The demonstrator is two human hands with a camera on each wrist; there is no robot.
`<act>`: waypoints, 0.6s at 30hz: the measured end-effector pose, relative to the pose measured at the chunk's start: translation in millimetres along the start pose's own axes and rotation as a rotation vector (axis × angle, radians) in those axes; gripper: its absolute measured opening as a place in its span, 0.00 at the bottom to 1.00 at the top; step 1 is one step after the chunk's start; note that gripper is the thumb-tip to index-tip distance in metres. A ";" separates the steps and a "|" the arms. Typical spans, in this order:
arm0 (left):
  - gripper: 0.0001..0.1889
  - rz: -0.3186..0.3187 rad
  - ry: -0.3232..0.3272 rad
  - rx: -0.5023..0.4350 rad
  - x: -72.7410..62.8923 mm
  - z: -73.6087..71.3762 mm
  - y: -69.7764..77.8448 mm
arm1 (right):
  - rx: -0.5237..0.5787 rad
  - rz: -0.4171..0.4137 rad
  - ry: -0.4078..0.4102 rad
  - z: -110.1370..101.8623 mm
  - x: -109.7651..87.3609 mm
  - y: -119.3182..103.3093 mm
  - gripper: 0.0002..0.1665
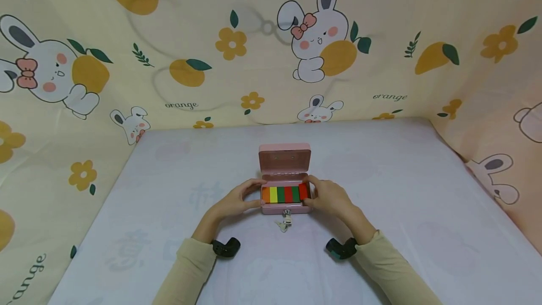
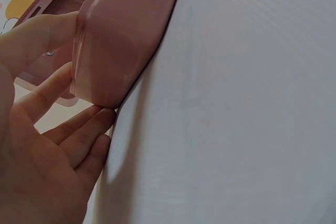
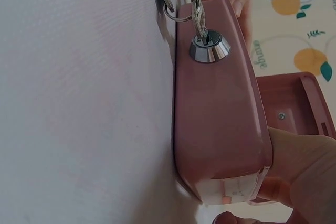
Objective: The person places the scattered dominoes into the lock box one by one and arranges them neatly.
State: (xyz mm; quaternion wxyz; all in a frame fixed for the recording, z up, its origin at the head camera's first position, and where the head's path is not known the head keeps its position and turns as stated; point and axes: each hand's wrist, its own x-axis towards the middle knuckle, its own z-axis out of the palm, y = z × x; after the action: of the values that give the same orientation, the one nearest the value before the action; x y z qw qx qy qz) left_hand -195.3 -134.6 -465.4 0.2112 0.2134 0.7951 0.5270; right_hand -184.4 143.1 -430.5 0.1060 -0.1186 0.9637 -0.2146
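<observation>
A pink metal cash box [image 1: 286, 209] stands with its lid [image 1: 284, 160] raised. Inside lies a row of colored blocks [image 1: 281, 195] in orange, yellow, green and red. My left hand [image 1: 236, 200] grips the box's left end, thumb near the front corner and fingers along the side, as the left wrist view also shows. At the row's right end, my right hand [image 1: 332, 196] pinches a red block [image 1: 303, 191], which sits slightly askew. The right thumb reaches over the front rim in the right wrist view; the fingertips inside are hidden there.
Keys [image 3: 198, 17] on a ring hang from the lock [image 3: 210, 48] on the box's front. A white cloth [image 1: 406, 211] covers the table. Behind it rises a curtain [image 1: 254, 74] printed with rabbits and oranges. Black wrist cameras [image 1: 226, 247] sit on both wrists.
</observation>
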 end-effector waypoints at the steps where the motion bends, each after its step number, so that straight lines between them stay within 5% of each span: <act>1: 0.30 0.003 0.000 0.002 0.1 0.0 -0.2 | 0.000 0.003 -0.004 -0.1 0.3 -0.1 0.29; 18: 0.30 -0.004 0.006 0.004 0.0 0.2 -0.2 | 0.034 0.031 -0.076 -2.9 3.6 -2.8 0.28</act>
State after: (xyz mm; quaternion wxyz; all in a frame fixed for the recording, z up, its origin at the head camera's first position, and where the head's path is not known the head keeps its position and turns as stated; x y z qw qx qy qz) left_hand -195.2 -134.5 -465.6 0.2092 0.2107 0.7970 0.5259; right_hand -188.0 140.7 -427.3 0.1480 -0.1101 0.9568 -0.2247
